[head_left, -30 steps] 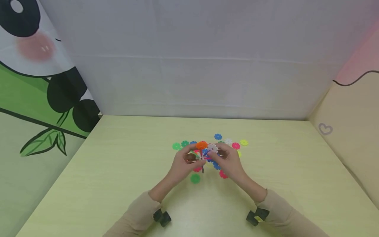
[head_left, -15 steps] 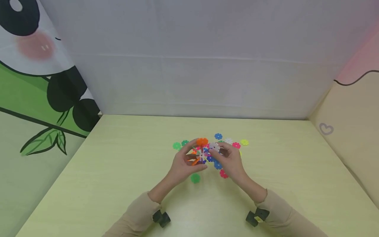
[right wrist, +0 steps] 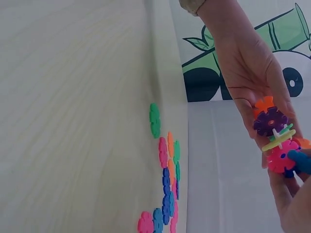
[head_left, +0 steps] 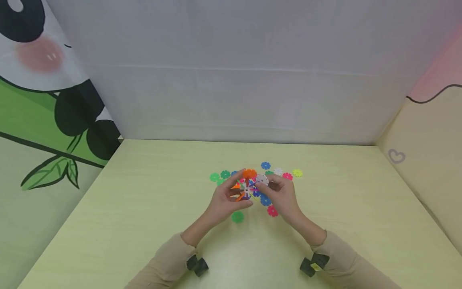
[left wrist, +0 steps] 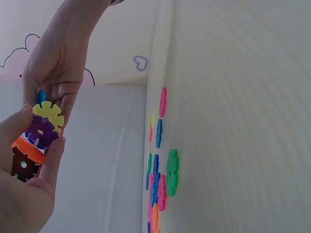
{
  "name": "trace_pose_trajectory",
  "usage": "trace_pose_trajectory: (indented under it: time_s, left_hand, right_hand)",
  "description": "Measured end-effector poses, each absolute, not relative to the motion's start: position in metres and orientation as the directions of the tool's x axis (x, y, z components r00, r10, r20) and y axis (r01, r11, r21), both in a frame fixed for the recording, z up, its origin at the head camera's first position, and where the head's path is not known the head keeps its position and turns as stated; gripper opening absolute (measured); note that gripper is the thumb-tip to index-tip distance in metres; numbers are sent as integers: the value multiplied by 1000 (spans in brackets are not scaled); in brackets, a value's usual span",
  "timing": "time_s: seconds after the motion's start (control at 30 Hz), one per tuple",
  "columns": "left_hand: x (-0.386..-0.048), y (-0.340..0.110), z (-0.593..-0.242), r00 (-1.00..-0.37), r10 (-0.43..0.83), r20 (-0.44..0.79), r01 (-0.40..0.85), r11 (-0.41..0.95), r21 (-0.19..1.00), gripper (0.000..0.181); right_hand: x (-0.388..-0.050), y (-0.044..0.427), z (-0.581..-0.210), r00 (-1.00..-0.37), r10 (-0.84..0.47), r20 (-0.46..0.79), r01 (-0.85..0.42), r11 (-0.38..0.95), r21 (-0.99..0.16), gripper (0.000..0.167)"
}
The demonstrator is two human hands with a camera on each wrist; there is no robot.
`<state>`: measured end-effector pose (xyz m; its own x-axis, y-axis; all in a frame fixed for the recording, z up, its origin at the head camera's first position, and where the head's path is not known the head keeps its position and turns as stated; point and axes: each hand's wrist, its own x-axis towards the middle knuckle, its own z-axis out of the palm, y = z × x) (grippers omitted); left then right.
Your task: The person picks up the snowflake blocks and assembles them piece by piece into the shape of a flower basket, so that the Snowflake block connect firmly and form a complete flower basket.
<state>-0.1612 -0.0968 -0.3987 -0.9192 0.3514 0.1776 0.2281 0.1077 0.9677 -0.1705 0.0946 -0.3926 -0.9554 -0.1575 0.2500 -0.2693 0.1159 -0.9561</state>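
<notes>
Above the table, both hands hold a joined cluster of coloured plastic snowflake discs (head_left: 247,189). My left hand (head_left: 224,201) grips its left side, fingers behind and thumb below. On the right side, my right hand (head_left: 283,196) pinches a white disc (head_left: 262,180) between thumb and fingers. An orange disc (head_left: 250,173) tops the cluster. The left wrist view shows a purple disc (left wrist: 42,131) and a yellow disc (left wrist: 49,114) in it; a pink disc (right wrist: 283,156) shows in the right wrist view. Fingers hide part of the joints.
Loose discs lie on the pale table (head_left: 144,208) under and behind the hands. Among them are a green disc (head_left: 237,217) in front, a red-pink disc (head_left: 272,211), a blue disc (head_left: 265,165) and a yellow disc (head_left: 297,173). A white wall (head_left: 231,104) stands behind.
The cluster has turned and risen slightly, showing orange discs on its left side. My left thumb has moved lower. The right hand stays at the white disc.
</notes>
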Motion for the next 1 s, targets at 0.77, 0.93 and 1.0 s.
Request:
trace_pose_trajectory:
  time_s: [0.77,0.93,1.0]
  left_hand:
    - [-162,-100,-401,-914,394,101,153,104,983,79]
    - [-164,-100,-402,-929,362,79,130,119,984,77]
    - [-164,-100,-402,-936,343,80,129,120,984,76]
  right_hand:
    - [-171,102,-379,-961,-272,50,-121,251,-960,21]
    - [-170,103,-383,-967,-256,16,-87,270,-959,32]
    - [-168,103,-386,-969,-244,17,-90,289,-953,39]
